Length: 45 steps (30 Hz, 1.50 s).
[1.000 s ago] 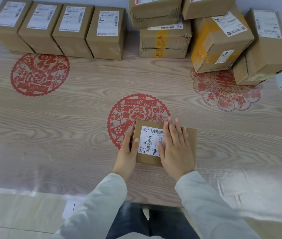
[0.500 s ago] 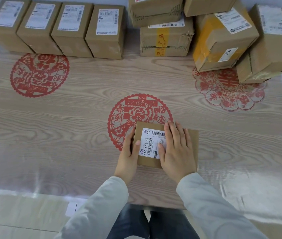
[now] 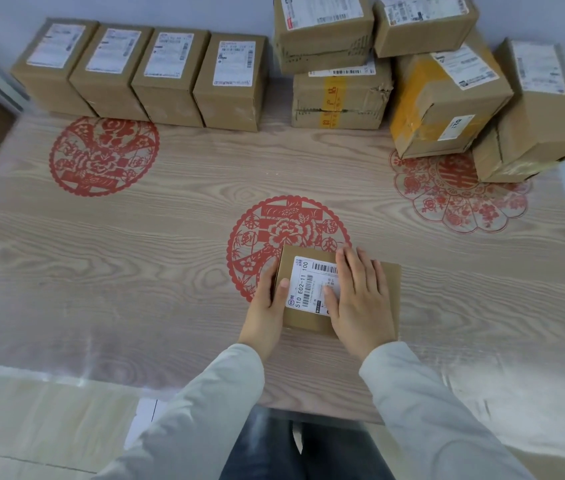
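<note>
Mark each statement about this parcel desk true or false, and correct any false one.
1. The right hand lies flat on top of the small box. True.
2. The left hand grips a pen. False: it holds the small box's left side, thumb on top.
3. Four labelled boxes stand in a row at the table's far left. True.
4. The small box's label faces down. False: the label faces up.
5. The small box lies clear of every red paper-cut. False: it overlaps the middle paper-cut's lower right edge.
</note>
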Each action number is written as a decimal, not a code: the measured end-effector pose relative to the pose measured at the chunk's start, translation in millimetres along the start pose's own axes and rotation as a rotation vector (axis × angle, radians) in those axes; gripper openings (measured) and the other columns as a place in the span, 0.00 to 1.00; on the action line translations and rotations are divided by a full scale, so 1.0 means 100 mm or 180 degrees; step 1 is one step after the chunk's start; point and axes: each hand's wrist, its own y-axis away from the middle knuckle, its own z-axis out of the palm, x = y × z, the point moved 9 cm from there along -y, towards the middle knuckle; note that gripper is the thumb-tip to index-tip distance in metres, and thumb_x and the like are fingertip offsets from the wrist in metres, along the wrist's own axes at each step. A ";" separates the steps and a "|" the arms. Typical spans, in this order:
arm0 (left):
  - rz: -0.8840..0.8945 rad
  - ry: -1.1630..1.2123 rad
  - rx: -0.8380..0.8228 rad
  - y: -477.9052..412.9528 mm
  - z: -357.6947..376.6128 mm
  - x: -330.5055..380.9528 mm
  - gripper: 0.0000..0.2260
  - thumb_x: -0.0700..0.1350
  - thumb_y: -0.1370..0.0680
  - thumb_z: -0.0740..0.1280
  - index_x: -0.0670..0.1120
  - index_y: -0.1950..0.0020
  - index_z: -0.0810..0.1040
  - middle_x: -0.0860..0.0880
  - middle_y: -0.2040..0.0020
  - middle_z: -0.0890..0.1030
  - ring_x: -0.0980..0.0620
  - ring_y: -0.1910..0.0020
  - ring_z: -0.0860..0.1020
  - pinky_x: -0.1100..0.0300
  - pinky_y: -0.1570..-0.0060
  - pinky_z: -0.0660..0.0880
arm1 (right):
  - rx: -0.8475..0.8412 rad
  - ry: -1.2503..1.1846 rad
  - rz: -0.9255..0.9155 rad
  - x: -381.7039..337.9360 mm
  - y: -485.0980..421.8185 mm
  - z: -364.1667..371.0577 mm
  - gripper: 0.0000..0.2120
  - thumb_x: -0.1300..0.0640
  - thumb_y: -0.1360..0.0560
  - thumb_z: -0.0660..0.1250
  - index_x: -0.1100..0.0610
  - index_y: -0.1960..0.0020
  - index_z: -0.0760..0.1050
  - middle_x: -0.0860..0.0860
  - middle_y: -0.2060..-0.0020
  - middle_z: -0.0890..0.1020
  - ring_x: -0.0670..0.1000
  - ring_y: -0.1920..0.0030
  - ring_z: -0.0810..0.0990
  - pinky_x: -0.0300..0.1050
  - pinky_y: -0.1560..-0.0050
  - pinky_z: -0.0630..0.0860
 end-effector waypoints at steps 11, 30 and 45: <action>-0.0297 0.0829 0.1071 0.62 -0.02 -0.18 0.29 0.49 0.18 0.57 0.52 0.21 0.46 0.63 0.29 0.59 0.69 0.35 0.60 0.75 0.40 0.57 | -0.0204 -0.1816 0.0548 0.97 -0.16 -0.44 0.22 0.53 0.21 0.63 0.57 0.29 0.67 0.52 0.29 0.68 0.51 0.26 0.60 0.43 0.28 0.55; -0.0755 0.1508 0.0692 0.88 1.65 -0.31 0.44 0.60 0.24 0.61 0.53 0.26 0.28 0.59 0.22 0.48 0.62 0.24 0.48 0.57 0.24 0.47 | -0.1578 -0.3242 0.0307 1.08 -0.16 0.13 0.17 0.48 0.18 0.52 0.46 0.31 0.67 0.40 0.35 0.72 0.40 0.33 0.68 0.39 0.31 0.61; -0.0348 0.1439 0.0920 0.72 1.09 -0.24 0.30 0.46 0.17 0.56 0.54 0.22 0.40 0.63 0.24 0.48 0.62 0.25 0.52 0.56 0.24 0.52 | -0.1356 -0.3381 0.0316 0.88 -0.18 0.10 0.11 0.53 0.20 0.60 0.50 0.39 0.74 0.42 0.45 0.80 0.39 0.42 0.76 0.36 0.39 0.70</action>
